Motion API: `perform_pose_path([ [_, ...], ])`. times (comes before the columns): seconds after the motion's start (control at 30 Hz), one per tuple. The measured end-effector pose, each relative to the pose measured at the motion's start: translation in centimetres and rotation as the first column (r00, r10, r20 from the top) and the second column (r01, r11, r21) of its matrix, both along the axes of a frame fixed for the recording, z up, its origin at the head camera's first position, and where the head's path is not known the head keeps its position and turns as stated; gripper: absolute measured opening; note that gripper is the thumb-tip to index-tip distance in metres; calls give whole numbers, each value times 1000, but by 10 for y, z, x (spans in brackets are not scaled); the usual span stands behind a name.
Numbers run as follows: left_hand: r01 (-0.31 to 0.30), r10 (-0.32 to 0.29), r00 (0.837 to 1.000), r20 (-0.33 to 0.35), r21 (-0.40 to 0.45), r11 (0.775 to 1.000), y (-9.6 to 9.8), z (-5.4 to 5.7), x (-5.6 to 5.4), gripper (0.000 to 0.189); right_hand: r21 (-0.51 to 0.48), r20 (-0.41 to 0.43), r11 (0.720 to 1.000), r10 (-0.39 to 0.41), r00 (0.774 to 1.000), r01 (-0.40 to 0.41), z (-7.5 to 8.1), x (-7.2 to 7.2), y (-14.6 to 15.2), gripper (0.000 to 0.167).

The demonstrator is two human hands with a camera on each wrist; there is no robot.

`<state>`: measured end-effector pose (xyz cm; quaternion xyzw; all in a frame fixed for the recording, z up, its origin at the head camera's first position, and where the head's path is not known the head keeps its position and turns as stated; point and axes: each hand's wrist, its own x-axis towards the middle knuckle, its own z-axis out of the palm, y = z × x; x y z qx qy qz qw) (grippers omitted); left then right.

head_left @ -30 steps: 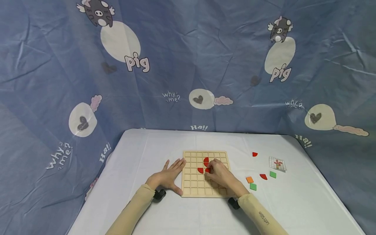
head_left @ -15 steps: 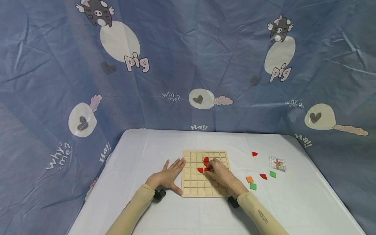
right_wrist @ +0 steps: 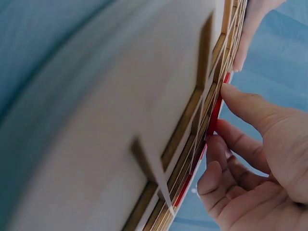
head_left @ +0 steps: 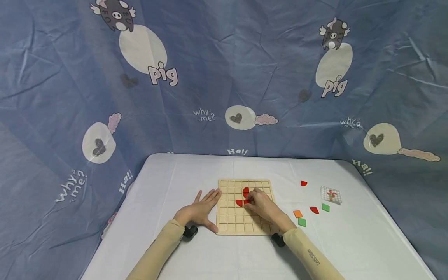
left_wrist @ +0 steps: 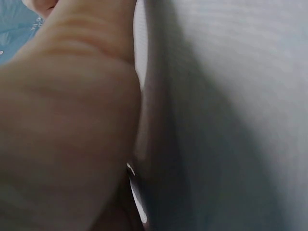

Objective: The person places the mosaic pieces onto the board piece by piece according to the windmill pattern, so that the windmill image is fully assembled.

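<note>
A square wooden grid board [head_left: 227,218] lies on the white table, with several red quarter-circle tiles in its cells. My left hand [head_left: 197,213] lies with straight, spread fingers at the board's left edge, its fingertips and thumb touching the rim. Over the middle of the board, my right hand [head_left: 265,207] pinches a red quarter-circle tile [right_wrist: 216,113] between thumb and index finger, low at the grid. Just left of it sits another red tile [head_left: 239,203], and a further red tile [head_left: 245,190] lies above. The right fingers hide part of the tiles. In the left wrist view, skin and tablecloth fill the picture.
Right of the board lie an orange tile [head_left: 297,214], a green tile [head_left: 301,222], a second green tile [head_left: 325,207] and two loose red tiles, one near [head_left: 314,210] and one farther back [head_left: 303,183]. A pattern card [head_left: 330,195] rests beyond. A blue printed cloth [head_left: 189,136] hangs behind.
Hardly anything differs: my right hand's fingers shift very slightly at the red tile. The left hand and the loose tiles stay where they were.
</note>
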<state>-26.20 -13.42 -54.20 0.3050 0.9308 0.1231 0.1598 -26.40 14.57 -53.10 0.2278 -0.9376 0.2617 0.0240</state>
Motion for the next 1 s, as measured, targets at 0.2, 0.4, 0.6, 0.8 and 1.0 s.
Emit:
perform_pose_path([
  [0.2,-6,6,1000,4,5,1000,0,2,1,139,0,5,1000,20,1000,-20,1,-1,1,15],
  [0.4,3,-3,1000,3,7,1000,0,2,1,138,-10,12,999,49,999,-49,1,0,3,12],
  [0.6,-1,1,1000,7,8,1000,0,2,1,138,-10,9,998,64,998,-64,1,-1,3,12],
  [0.8,8,-8,1000,4,3,1000,0,1,0,138,-2,16,998,56,998,-56,1,-2,2,11],
  [1.0,10,-10,1000,-4,-3,1000,0,1,0,138,-9,29,999,51,998,-51,2,-2,3,12],
])
